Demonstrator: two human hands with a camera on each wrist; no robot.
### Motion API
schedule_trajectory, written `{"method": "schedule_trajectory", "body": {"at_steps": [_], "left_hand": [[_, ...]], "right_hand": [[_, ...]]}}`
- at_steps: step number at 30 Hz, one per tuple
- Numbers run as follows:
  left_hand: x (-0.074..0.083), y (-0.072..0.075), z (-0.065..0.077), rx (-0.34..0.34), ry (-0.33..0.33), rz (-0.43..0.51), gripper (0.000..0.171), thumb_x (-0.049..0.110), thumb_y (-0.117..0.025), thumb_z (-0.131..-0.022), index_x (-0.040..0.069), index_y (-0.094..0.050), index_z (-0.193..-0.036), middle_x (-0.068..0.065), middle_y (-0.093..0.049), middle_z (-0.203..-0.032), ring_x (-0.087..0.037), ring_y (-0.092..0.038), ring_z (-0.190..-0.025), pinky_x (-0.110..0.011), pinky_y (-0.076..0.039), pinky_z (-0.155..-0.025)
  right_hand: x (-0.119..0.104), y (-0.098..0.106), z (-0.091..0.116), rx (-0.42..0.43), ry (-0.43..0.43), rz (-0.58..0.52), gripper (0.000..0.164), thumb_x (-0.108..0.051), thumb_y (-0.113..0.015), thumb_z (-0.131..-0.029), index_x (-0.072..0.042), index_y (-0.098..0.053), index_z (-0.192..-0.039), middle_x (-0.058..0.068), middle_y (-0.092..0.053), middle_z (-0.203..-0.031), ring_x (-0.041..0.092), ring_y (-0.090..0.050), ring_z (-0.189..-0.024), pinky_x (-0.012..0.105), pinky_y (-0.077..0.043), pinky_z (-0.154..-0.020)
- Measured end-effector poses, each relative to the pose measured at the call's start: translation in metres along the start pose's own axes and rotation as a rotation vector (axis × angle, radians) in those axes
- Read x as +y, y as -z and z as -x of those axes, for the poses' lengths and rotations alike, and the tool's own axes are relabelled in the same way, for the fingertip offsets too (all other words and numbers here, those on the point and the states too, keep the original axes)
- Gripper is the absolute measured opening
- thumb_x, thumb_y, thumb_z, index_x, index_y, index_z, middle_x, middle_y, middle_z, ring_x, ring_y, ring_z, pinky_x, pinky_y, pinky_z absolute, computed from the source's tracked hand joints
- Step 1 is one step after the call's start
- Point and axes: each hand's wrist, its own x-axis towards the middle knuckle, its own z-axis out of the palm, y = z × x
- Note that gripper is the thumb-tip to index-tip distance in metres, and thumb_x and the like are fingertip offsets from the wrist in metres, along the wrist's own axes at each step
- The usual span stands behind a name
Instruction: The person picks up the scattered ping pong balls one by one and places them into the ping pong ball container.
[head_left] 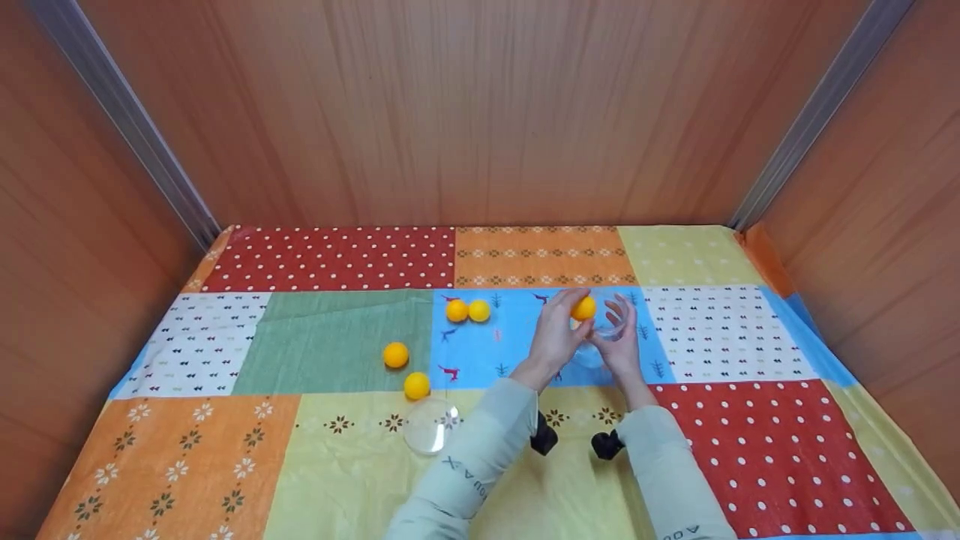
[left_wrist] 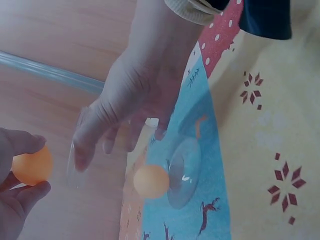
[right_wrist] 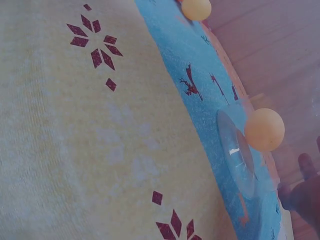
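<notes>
My left hand (head_left: 556, 337) pinches an orange table tennis ball (head_left: 583, 308) between thumb and fingers, beside the mouth of a clear plastic jar. The right hand (head_left: 621, 352) grips that jar (head_left: 589, 355) near its rim, above the blue patch of cloth. Inside the jar, close to its round base (left_wrist: 185, 172), sits another orange ball (left_wrist: 151, 181), also visible in the right wrist view (right_wrist: 265, 130). In the left wrist view the pinched ball (left_wrist: 33, 166) is apart from the jar's rim.
Two balls (head_left: 468, 310) touch each other on the blue patch. Further left lie another ball (head_left: 396, 355) and one more (head_left: 417, 385). A clear round lid (head_left: 429, 427) lies near the left forearm. Wooden panels (head_left: 480, 112) enclose the patchwork cloth (head_left: 345, 465).
</notes>
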Motion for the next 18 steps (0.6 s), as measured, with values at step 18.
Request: {"method": "schedule_trajectory", "body": {"at_steps": [18], "left_hand": [[0.01, -0.016, -0.014, -0.073, 0.037, -0.121, 0.049, 0.016, -0.063, -0.082, 0.01, -0.047, -0.128, -0.006, -0.045, -0.128, -0.018, -0.046, -0.114, -0.021, -0.04, -0.089]], "right_hand": [[-0.001, 0.002, 0.002, -0.011, 0.023, 0.071, 0.077, 0.007, -0.064, -0.075, -0.008, -0.02, -0.137, 0.015, -0.028, -0.137, 0.03, -0.029, -0.122, 0.038, -0.033, -0.096]]}}
